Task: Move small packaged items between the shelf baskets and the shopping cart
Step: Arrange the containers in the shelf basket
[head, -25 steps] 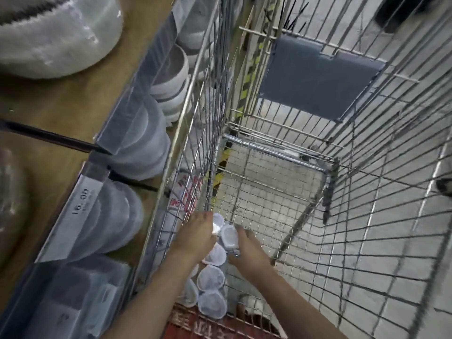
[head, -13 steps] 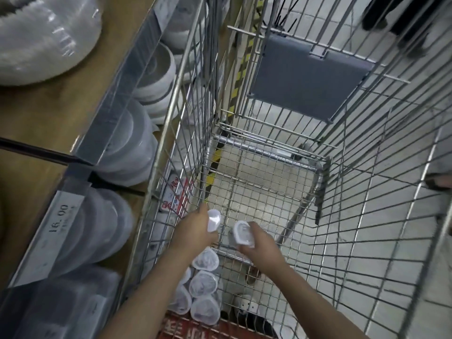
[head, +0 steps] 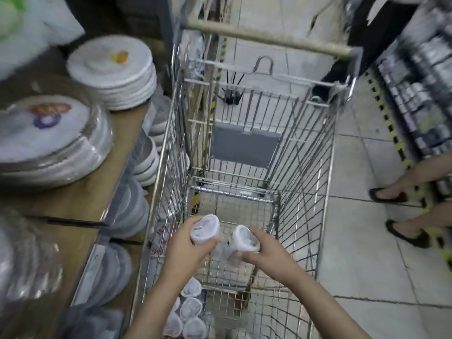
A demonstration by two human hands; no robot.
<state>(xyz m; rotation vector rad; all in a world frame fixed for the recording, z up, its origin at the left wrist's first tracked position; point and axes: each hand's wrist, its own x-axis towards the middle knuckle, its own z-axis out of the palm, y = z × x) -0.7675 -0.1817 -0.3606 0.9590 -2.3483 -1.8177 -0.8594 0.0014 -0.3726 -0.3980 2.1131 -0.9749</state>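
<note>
Nearest me, a cluster of wrapped white cups (head: 190,311) lay in the shopping cart (head: 305,216) at its near left corner. Above them my left hand (head: 187,243) was clamped round one wrapped cup stack (head: 205,228) — my right hand (head: 265,253) gripped another (head: 244,239), both held over the cart's wire floor. Left of the cart, the shelf (head: 80,189) carried stacked plates (head: 115,69). Farther off — the cart handle (head: 266,39).
</note>
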